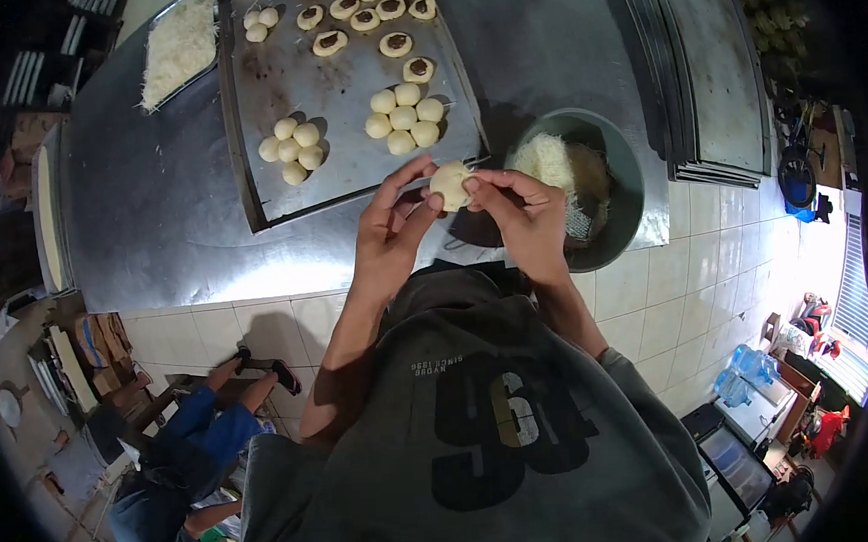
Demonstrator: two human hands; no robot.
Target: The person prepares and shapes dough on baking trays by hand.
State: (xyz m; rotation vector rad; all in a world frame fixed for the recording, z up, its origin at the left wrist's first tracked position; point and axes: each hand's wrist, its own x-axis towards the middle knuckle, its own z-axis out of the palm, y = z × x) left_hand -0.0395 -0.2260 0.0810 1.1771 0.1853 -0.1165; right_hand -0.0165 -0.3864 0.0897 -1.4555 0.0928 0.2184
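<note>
Fingertips of both hands pinch one pale dough ball (450,184), closed snugly round it and holding it up above the near edge of the metal table (147,217). The left hand (390,229) grips from the left with thumb and forefinger; the right hand (524,217) closes in from the right, fingers curled over the top. Just behind sits a dark round bowl (616,178) of shredded white cheese (546,159). Beyond the hands lies a flat baking tray (282,186) carrying two clusters of smooth dough balls (403,117) and, farther back, open rounds with dark filling (396,44). At the far left, a second tray of shredded cheese (179,44).
</note>
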